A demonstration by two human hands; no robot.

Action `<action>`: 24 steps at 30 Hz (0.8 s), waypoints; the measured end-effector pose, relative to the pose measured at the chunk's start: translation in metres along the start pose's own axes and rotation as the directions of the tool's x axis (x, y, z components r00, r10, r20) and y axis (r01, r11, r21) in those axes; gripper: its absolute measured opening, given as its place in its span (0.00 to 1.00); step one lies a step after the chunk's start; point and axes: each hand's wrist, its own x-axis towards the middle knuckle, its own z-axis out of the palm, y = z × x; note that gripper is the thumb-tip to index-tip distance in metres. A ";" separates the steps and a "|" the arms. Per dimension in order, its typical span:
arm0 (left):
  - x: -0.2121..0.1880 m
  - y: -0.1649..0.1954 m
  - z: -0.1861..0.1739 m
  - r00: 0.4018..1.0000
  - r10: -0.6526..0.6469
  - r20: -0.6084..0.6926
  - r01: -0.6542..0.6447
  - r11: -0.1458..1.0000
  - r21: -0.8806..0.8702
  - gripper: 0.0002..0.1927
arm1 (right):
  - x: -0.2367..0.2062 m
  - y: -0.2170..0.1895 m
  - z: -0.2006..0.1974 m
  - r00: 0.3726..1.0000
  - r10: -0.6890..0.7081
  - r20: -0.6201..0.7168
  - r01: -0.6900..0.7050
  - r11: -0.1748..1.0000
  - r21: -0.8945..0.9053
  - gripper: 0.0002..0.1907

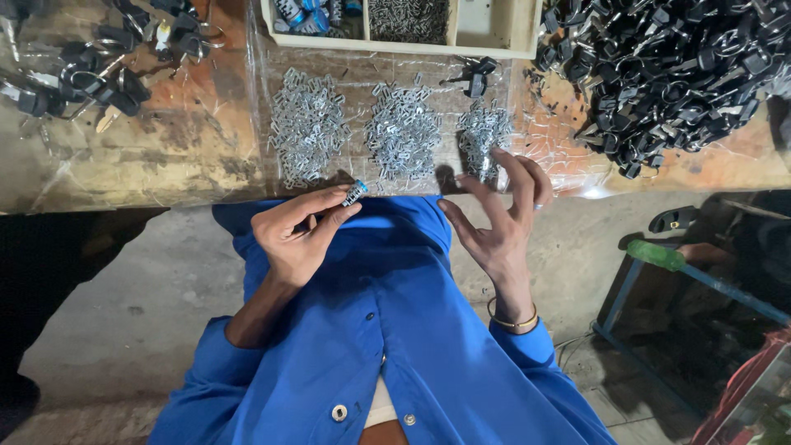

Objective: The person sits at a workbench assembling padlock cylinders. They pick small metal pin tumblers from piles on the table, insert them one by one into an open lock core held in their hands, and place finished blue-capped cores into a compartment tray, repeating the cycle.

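Head view, looking down over a blue shirt [395, 330] at a worn workbench [189, 148]. The left hand [298, 235] pinches a small silver cylinder with a blue band [355, 193] between thumb and forefinger, just below the middle heap of small metal clips [402, 132]. The right hand [503, 210] hangs with fingers spread, holding nothing, its fingertips at the near edge of the right-hand clip heap [482, 136]. Right of that heap lies a large pile of black key heads [667, 74]; above the heaps stands a wooden tray [494, 33].

A workshop: worn workbench [165, 156] heaped with metal clips [309, 124] and black keys [667, 74].
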 end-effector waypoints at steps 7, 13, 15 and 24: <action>0.002 -0.001 0.001 1.000 0.005 -0.002 -0.005 1.000 -0.008 0.12 | 0.000 0.004 0.004 0.972 -0.197 -0.125 0.189 0.979 -0.070 0.17; 0.004 0.000 0.002 1.000 0.029 -0.006 -0.029 0.999 -0.020 0.12 | 0.003 -0.018 0.010 0.988 -0.147 -0.043 0.152 0.970 0.189 0.15; 0.004 0.000 0.003 1.000 0.000 0.002 0.000 0.999 -0.046 0.12 | 0.007 -0.033 0.018 0.989 -0.133 -0.067 0.146 0.950 0.276 0.13; 0.007 0.001 0.001 0.998 0.049 0.042 -0.047 0.998 -0.040 0.11 | 0.025 -0.077 0.048 0.999 0.033 -0.026 -0.009 0.772 0.635 0.13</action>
